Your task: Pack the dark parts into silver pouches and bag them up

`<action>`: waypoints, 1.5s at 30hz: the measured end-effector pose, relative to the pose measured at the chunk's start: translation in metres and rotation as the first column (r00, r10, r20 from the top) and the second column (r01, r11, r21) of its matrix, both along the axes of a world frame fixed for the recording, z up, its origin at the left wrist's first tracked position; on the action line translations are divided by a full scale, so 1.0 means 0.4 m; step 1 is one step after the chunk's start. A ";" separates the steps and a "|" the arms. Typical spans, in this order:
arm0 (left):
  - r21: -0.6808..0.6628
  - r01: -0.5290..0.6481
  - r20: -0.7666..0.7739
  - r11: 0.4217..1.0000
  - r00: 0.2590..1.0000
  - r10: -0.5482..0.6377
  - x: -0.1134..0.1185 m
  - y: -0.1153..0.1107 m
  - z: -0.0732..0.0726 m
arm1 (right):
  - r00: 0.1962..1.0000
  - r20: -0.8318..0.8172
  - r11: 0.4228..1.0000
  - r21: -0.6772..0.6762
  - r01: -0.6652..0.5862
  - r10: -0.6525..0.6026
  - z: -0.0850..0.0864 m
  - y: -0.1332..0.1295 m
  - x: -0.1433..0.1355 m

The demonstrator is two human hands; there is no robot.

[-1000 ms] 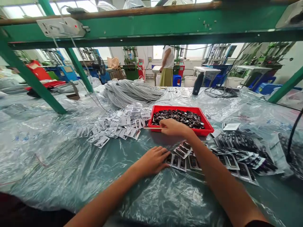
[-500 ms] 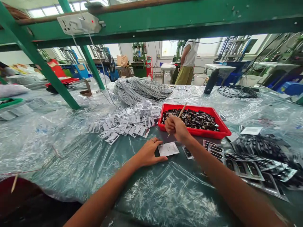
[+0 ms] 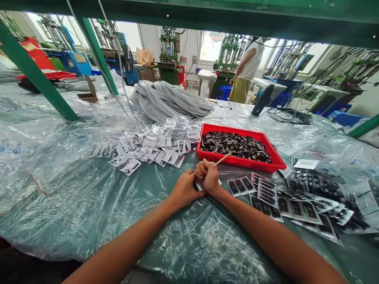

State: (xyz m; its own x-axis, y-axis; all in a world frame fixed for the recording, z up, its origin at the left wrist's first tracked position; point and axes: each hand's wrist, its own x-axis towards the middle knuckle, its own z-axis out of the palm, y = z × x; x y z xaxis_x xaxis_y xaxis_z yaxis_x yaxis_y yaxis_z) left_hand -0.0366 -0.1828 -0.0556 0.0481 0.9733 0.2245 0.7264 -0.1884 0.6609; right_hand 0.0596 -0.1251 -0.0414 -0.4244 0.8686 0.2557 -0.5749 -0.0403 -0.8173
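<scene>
My right hand point(image 3: 209, 176) is closed round a thin wooden stick point(image 3: 224, 158), whose upper end points up and right toward the red tray. It rests over a small white packet point(image 3: 219, 182), which it mostly hides. My left hand point(image 3: 186, 187) touches the packet's left side and meets my right hand, its fingers bent and its thumb stretched along the near edge. Just behind the hands stands the red tray point(image 3: 278, 161), full of small black pieces point(image 3: 237, 146). Clear packs of black pieces point(image 3: 240, 185) lie to the right of my right hand.
White packets point(image 3: 156, 144) are heaped at the left, before a grey cable coil point(image 3: 171, 100). Many black packs point(image 3: 322, 189) are piled at the right. A green post point(image 3: 38, 75) slants at the left. Behind the table stands a person point(image 3: 247, 69).
My right hand has come down from beside the tray onto the packet, stick still in it. My left hand now meets it. The camera view has tilted down and shifted.
</scene>
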 end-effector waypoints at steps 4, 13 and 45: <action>0.008 -0.001 0.006 1.000 1.000 0.001 -0.003 0.005 -0.007 | 1.000 -0.003 1.000 0.006 0.022 -0.022 0.002 0.009 -0.014; 0.025 -0.018 0.020 1.000 1.000 0.017 -0.009 0.009 -0.011 | 0.997 0.070 1.000 -0.001 -0.030 0.030 0.004 0.007 -0.013; 0.006 -0.123 -0.246 0.992 0.962 0.121 0.024 0.007 0.011 | 0.994 0.105 0.996 0.091 0.019 -0.028 0.011 0.050 0.001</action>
State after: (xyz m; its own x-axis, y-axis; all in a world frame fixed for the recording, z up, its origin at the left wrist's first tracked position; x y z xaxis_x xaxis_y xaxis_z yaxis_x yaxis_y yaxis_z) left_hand -0.0271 -0.1801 -0.0511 -0.0184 0.9773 0.2112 0.8837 -0.0829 0.4606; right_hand 0.0601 -0.1050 -0.0368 -0.4331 0.8540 0.2881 -0.4847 0.0488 -0.8733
